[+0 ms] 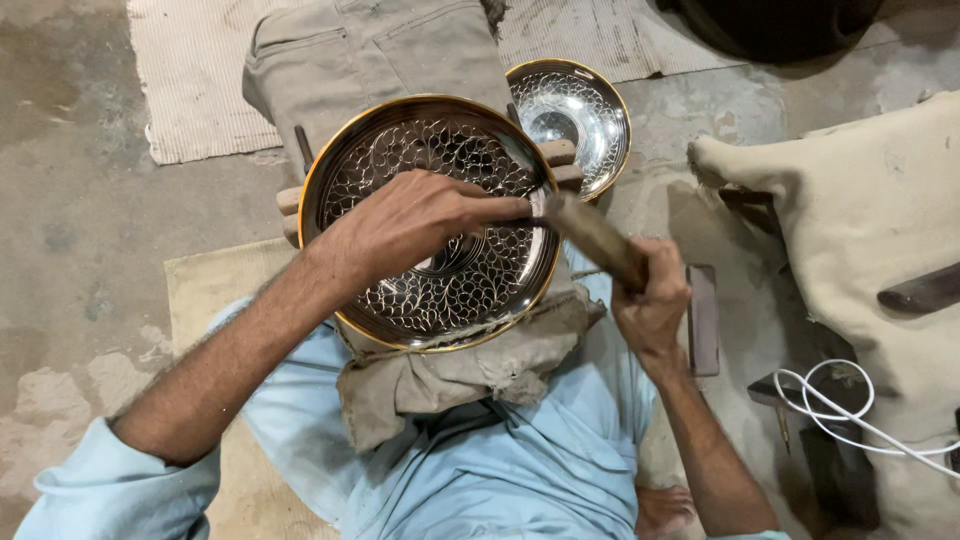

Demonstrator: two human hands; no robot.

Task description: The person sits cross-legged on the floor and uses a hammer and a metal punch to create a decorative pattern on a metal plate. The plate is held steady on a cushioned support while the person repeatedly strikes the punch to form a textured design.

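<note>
A round dark metal plate [390, 140] with a gold rim and an engraved leaf pattern rests on a cloth-covered support in my lap. My left hand [405, 222] lies across the plate's middle, its fingers pinching a thin chisel near the right rim. My right hand [652, 295] grips a wooden mallet [592, 236], whose head is close to the top of the chisel, just past my left fingertips. A second, smaller engraved plate [580, 110] lies behind, partly hidden by the first.
A beige padded cushion [860, 210] sits at the right with a white cable [850, 405] beside it. A dark flat bar [702, 320] lies on the concrete floor near my right wrist. A woven mat [195, 80] covers the floor behind. A dark round object [770, 25] sits at the top right.
</note>
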